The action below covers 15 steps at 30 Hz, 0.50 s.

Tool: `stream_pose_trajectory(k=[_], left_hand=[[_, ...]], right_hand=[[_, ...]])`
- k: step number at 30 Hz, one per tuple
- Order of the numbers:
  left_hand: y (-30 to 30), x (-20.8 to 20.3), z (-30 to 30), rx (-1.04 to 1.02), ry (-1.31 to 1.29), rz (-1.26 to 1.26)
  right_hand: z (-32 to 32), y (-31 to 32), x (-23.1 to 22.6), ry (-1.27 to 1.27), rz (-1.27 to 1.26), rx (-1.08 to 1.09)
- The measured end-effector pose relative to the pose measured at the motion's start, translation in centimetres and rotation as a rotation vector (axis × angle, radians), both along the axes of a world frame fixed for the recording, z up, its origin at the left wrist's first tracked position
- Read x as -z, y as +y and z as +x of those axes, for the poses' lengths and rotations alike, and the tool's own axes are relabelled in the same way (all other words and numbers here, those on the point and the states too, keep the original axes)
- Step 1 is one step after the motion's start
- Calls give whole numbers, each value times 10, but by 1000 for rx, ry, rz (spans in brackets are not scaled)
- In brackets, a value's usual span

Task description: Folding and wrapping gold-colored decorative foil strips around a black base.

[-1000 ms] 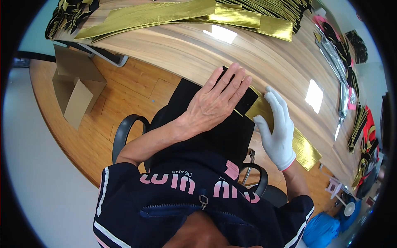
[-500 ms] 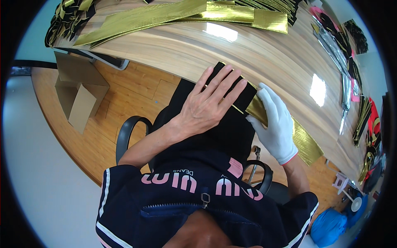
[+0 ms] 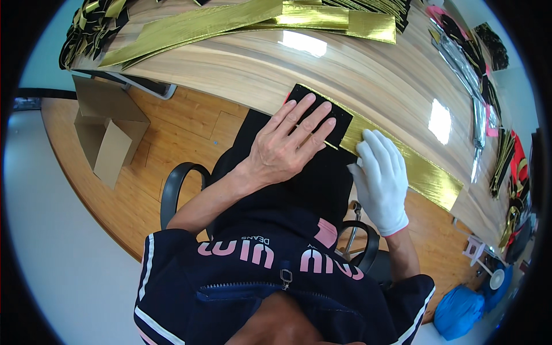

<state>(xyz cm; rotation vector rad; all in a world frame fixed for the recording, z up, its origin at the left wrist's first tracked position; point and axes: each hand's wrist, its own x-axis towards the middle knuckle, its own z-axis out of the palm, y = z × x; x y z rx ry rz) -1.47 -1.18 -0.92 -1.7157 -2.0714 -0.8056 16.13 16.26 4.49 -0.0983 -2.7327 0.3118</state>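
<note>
My bare left hand (image 3: 282, 141) lies flat, fingers outstretched and a little apart, on a black fabric piece (image 3: 340, 123) with a thin gold edge at the table's near side. From under that black piece a long shiny gold fabric strip (image 3: 428, 169) runs to the right along the table edge. In a white glove, my right hand (image 3: 380, 178) rests its fingertips at the near side of the strip. Its fingers are stretched out close together, with the thumb apart. The hand covers part of the strip, and my left fingers hide part of the black piece.
More gold strips (image 3: 201, 31) lie across the far side of the wood-grain table (image 3: 247, 75). Black and gold bundles (image 3: 95, 34) sit at the far left. Silver packaging (image 3: 477, 138) lies along the right. An open cardboard box (image 3: 109, 121) stands on the floor at left.
The gold strip's right end has swung away from me and lies straighter along the table. My right hand has drawn slightly nearer to me, and my left hand has slid slightly left.
</note>
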Motion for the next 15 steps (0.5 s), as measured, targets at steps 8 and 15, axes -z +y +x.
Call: stream_pose_trajectory(k=[8,15], left_hand=[[9,-8,-4,21,25,-16],[10,-10,4,-22,5,-9]], right_hand=[[-2,7,9,114,33,-25],[-2,6,8,161,32,-33]])
